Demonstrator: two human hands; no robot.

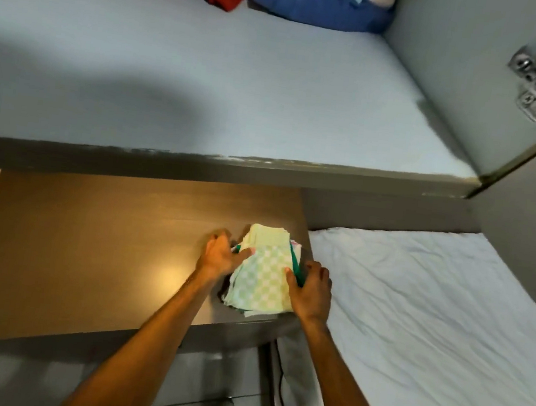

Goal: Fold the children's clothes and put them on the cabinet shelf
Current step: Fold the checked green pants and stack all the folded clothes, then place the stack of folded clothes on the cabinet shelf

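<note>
hands clamp the folded clothes stack (pixel 263 274) on the table (pixel 87 249): your left hand (pixel 220 254) at 9 o'clock, right hand (pixel 311 291) at 3.

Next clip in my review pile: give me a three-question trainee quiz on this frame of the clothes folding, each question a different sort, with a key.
1. True or false: the folded clothes stack already lies on the cabinet shelf.
2. Multiple choice: where is the right hand? A) on the white sheet B) against the stack's right side C) on the hinge
3. Fill in: the top garment has a green and white ____ pattern.

Key:
1. False. It sits on the brown surface below the shelf, with the left hand on its left side.
2. B
3. Checked.
</note>
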